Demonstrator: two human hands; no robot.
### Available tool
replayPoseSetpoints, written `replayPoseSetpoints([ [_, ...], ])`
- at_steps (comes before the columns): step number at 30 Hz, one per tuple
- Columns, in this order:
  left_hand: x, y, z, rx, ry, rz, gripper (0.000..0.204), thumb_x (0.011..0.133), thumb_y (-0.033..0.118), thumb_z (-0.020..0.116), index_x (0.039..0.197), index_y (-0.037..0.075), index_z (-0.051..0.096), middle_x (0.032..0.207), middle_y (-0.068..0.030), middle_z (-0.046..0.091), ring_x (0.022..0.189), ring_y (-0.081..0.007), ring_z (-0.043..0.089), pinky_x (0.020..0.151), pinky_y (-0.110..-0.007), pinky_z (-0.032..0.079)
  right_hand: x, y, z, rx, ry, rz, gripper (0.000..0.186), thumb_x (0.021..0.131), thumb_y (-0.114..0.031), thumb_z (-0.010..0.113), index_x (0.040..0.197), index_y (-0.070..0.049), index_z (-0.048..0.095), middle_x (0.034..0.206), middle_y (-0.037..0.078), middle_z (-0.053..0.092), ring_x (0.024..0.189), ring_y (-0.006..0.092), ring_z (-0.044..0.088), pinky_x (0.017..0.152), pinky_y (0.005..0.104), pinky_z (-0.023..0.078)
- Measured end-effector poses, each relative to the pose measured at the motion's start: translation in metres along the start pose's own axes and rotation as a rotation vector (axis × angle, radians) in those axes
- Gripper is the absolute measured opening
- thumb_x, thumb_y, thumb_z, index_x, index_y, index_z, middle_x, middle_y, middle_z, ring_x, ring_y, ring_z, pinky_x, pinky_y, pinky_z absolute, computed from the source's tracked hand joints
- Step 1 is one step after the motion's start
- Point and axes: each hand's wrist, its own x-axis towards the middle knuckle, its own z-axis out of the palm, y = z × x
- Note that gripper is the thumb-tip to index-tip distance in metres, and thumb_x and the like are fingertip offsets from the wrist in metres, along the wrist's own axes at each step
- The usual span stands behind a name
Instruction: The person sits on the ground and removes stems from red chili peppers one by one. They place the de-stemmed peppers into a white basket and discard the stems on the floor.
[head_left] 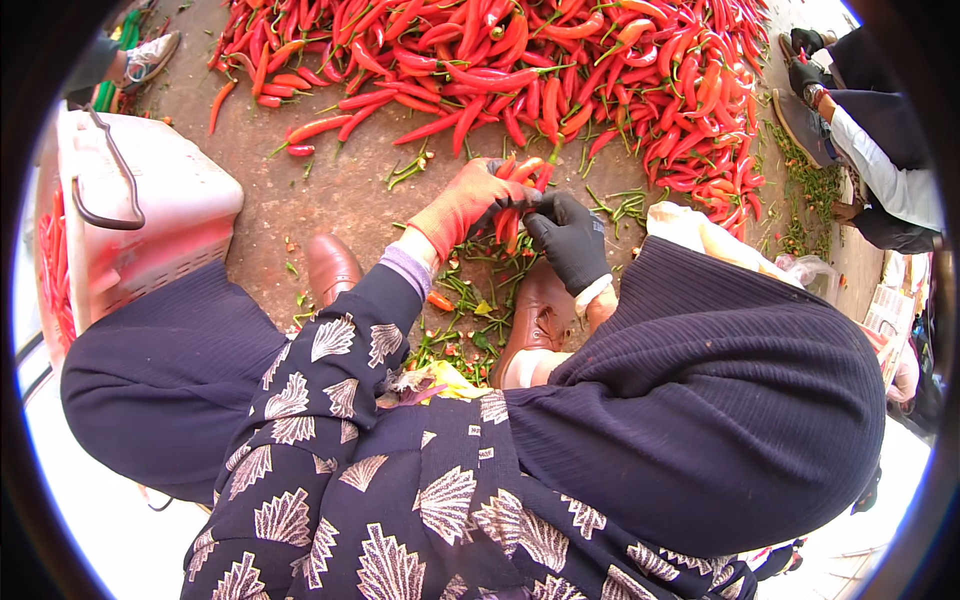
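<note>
My left hand (462, 205), in an orange glove with dark fingertips, is closed around a small bunch of red chili peppers (512, 228). Close beside it, my right hand (572, 238) wears a black glove; its thumb and fingers are pinched at the stem end of the same bunch. A green stem (555, 152) sticks up above the bunch. Both hands meet over the ground between my brown shoes. Below them lie scattered green stems (465, 325) and an orange-red pepper piece (440, 301).
A large heap of red chili peppers (480, 75) spreads across the ground ahead. On the left stands a whitish plastic crate (170, 190) with a dark handle, red peppers showing at its side. Another person's gloved hand (803, 75) is at the far right; a person's shoe (150, 58) is at far left.
</note>
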Motion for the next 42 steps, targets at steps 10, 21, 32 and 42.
replayPoseSetpoints([
  [10, -0.004, 0.013, 0.013, 0.536, -0.026, 0.031, 0.024, 0.074, 0.013, 0.076, 0.091, 0.001, 0.063, 0.082, -0.0002, 0.065, 0.074, -0.0086, 0.06, 0.068, -0.026, 0.049, 0.034, 0.008, -0.036, -0.035, 0.029, -0.183, 0.014, 0.09, -0.02, 0.065, 0.088, -0.006, 0.062, 0.065, 0.0, 0.056, 0.054, 0.0085, 0.048, 0.051, 0.0273, 0.041],
  [21, -0.012, 0.037, 0.015, 1.123, -0.19, 0.332, 0.035, 0.072, 0.011, 0.074, 0.106, 0.004, 0.068, 0.091, -0.0123, 0.071, 0.084, -0.0145, 0.068, 0.076, -0.031, 0.051, 0.03, 0.043, -0.016, 1.783, -0.803, 0.318, 0.027, 0.099, -0.032, 0.047, 0.086, -0.01, 0.056, 0.061, -0.003, 0.041, 0.046, 0.0089, 0.036, 0.049, 0.0268, 0.034],
  [32, -0.003, 0.058, -0.044, 0.374, 0.13, 0.192, 0.028, 0.076, 0.005, 0.071, 0.104, 0.006, 0.063, 0.089, 0.0002, 0.066, 0.077, -0.0098, 0.062, 0.069, -0.024, 0.05, 0.07, 0.013, -0.082, -0.671, 0.407, -0.222, 0.033, 0.082, -0.033, 0.069, 0.103, -0.008, 0.064, 0.096, 0.015, 0.069, 0.084, 0.0325, 0.067, 0.072, 0.0443, 0.051],
  [42, 0.004, 0.029, -0.018, 0.173, 0.099, 0.125, 0.037, 0.075, 0.002, 0.073, 0.11, 0.003, 0.061, 0.099, 0.0002, 0.065, 0.084, -0.0103, 0.06, 0.076, -0.025, 0.049, 0.098, 0.022, -0.091, -0.86, 0.365, -0.058, 0.029, 0.083, -0.038, 0.065, 0.094, -0.011, 0.069, 0.087, 0.012, 0.071, 0.081, 0.0337, 0.068, 0.069, 0.0454, 0.051],
])
